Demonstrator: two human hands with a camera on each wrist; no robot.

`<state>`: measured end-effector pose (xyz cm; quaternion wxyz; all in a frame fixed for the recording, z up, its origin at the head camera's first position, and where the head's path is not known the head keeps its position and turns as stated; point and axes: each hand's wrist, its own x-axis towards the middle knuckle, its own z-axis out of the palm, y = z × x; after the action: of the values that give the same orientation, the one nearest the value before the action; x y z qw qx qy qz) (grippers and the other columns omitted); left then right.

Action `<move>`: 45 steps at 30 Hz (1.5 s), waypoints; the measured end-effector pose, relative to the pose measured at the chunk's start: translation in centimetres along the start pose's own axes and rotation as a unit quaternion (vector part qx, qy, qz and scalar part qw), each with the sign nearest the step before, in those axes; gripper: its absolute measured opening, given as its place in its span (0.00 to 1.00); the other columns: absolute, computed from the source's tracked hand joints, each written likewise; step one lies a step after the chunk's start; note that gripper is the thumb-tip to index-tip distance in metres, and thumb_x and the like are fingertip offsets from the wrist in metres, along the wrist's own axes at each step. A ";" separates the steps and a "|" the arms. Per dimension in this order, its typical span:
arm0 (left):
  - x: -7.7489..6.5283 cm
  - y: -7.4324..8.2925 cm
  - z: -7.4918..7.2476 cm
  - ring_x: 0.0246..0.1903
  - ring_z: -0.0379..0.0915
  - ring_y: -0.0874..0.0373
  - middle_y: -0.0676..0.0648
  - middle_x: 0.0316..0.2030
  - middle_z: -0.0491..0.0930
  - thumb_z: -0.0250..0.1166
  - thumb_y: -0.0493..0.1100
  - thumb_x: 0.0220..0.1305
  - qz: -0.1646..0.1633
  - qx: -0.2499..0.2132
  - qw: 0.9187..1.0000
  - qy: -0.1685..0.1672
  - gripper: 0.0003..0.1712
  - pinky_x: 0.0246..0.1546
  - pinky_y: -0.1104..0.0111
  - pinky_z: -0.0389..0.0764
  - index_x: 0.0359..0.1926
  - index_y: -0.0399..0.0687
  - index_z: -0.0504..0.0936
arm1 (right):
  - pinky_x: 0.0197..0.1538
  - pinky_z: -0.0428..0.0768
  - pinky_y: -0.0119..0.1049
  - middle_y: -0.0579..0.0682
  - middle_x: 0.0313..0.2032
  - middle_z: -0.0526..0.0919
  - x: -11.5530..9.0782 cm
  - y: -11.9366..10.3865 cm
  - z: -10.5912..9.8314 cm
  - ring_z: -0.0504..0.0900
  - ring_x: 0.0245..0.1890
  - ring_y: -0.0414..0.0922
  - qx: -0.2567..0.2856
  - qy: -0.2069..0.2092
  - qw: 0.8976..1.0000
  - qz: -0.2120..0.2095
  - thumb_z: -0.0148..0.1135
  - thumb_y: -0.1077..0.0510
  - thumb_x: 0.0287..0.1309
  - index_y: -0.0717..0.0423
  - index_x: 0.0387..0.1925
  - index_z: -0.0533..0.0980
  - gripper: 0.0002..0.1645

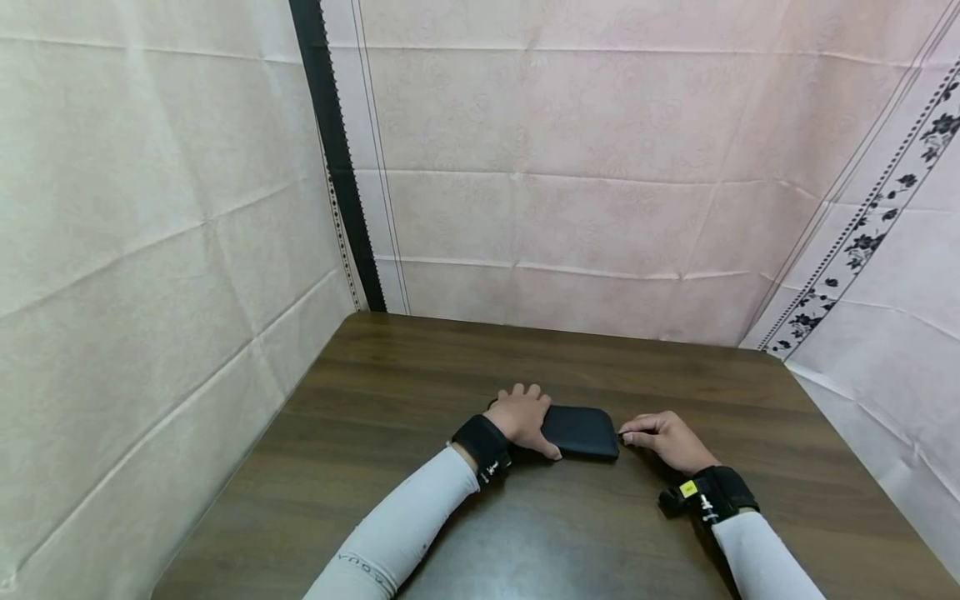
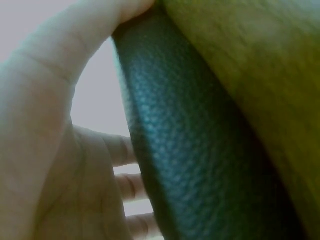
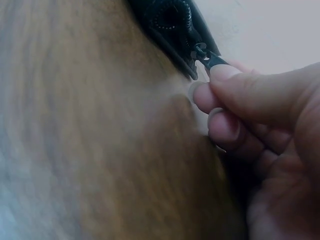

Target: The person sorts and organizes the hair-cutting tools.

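A flat black zip case point(image 1: 581, 432) with rounded corners lies on the brown table. Its surface looks like grained leather point(image 2: 175, 130) in the left wrist view. My left hand point(image 1: 522, 419) rests across the left end of the case with fingers spread, the thumb at its near edge, covering that end. At the opposite end, my right hand point(image 1: 670, 439) pinches the zipper pull between thumb and fingers. The right wrist view shows that zipper pull point(image 3: 215, 61), joined to the slider at the case's corner, where the zip's teeth point(image 3: 187, 15) curve round.
The wood-grain table point(image 1: 420, 358) reaches back to hanging pale cloth point(image 1: 600, 167). More cloth point(image 1: 150, 250) hangs along the left side, with a black strip point(image 1: 345, 167) at the corner. Both wrists wear black bands, the right with a small camera point(image 1: 672, 502).
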<state>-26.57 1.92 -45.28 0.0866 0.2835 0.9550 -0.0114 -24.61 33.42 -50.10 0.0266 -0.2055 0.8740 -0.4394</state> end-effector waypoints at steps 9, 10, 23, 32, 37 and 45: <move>-0.1 0.0 -0.2 0.62 0.65 0.48 0.46 0.70 0.67 0.67 0.80 0.54 0.000 -0.003 1.000 -0.002 0.57 0.59 0.51 0.72 0.77 0.55 0.66 | 0.42 0.81 0.30 0.52 0.44 0.91 0.2 0.3 -0.2 0.84 0.41 0.34 0.004 -0.015 1.000 -0.015 0.68 0.56 0.67 0.49 0.42 0.90 0.07; -0.1 0.0 -0.2 0.62 0.65 0.48 0.46 0.71 0.67 0.67 0.80 0.54 0.000 -0.002 1.000 -0.003 0.57 0.60 0.51 0.72 0.77 0.55 0.66 | 0.42 0.81 0.30 0.52 0.43 0.91 0.2 0.4 -0.2 0.84 0.41 0.34 0.005 -0.016 1.000 -0.018 0.68 0.57 0.67 0.50 0.42 0.90 0.07; -0.1 0.0 -0.1 0.63 0.65 0.48 0.46 0.71 0.66 0.67 0.80 0.54 -0.002 0.000 1.000 -0.005 0.58 0.60 0.51 0.72 0.77 0.55 0.65 | 0.42 0.81 0.30 0.55 0.44 0.90 0.1 0.5 -0.4 0.83 0.42 0.33 0.012 -0.041 0.999 -0.019 0.68 0.57 0.67 0.54 0.43 0.89 0.08; -0.2 0.1 -0.2 0.61 0.65 0.48 0.46 0.70 0.67 0.67 0.80 0.54 0.000 0.001 1.000 -0.003 0.58 0.59 0.52 0.72 0.77 0.55 0.65 | 0.43 0.81 0.29 0.54 0.44 0.90 0.0 0.1 -0.4 0.84 0.42 0.31 0.012 -0.045 0.999 -0.019 0.68 0.59 0.67 0.57 0.42 0.89 0.08; -0.3 0.1 -0.2 0.60 0.65 0.49 0.46 0.69 0.67 0.66 0.80 0.54 0.001 0.003 1.000 -0.003 0.58 0.59 0.52 0.72 0.77 0.54 0.65 | 0.44 0.82 0.29 0.55 0.44 0.90 0.0 0.0 -0.5 0.84 0.43 0.32 0.024 -0.055 0.998 -0.020 0.69 0.59 0.66 0.58 0.43 0.89 0.08; -0.3 0.1 -0.2 0.60 0.65 0.49 0.46 0.70 0.68 0.67 0.80 0.54 0.000 0.003 1.000 -0.003 0.58 0.58 0.53 0.72 0.76 0.54 0.66 | 0.51 0.78 0.24 0.58 0.48 0.90 -0.1 0.2 -0.9 0.82 0.50 0.29 0.015 -0.077 0.997 -0.030 0.69 0.58 0.66 0.56 0.41 0.90 0.08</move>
<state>-26.34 1.84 -45.01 0.0883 0.2834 0.9548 -0.0152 -24.79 34.25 -49.73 0.0834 -0.2642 0.8562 -0.4360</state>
